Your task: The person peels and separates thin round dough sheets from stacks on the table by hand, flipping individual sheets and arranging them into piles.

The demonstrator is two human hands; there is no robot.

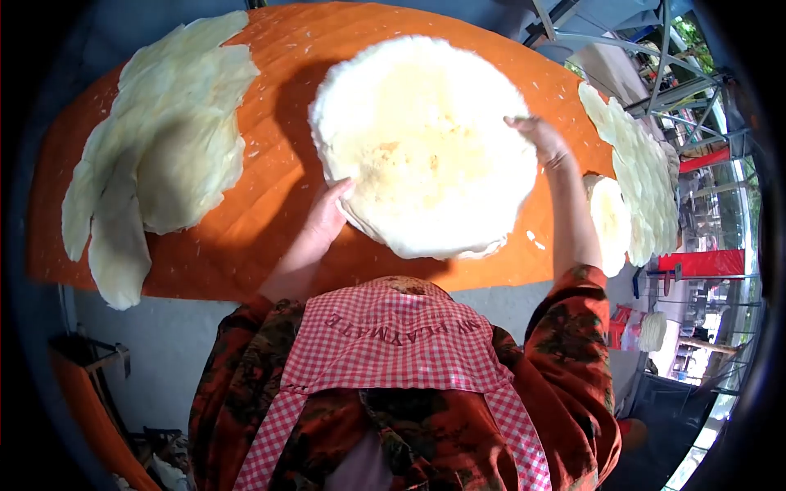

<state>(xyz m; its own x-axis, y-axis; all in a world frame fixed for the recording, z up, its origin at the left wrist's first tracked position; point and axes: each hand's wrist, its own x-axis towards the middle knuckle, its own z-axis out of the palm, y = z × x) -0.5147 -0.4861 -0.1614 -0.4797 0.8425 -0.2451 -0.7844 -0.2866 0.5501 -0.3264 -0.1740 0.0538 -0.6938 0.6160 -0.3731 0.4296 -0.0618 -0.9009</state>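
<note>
A large, round, pale stack of thin sheets (426, 147), yellowish with brown specks at its middle, is held over the orange table cover (270, 180). My left hand (327, 214) grips its lower left edge, thumb on top and the other fingers hidden beneath. At its right edge my right hand (540, 141) has hold of the rim, with the thumb and part of the fingers showing. A dark shadow of the stack falls on the cover to its left.
Overlapping thin pale sheets (176, 139) lie at the left, one hanging over the front edge. More sheets (643, 176) line the right end, beside a smaller round stack (607, 221). Metal framework (663, 74) stands at the upper right; a red stool (620, 326) is at the lower right.
</note>
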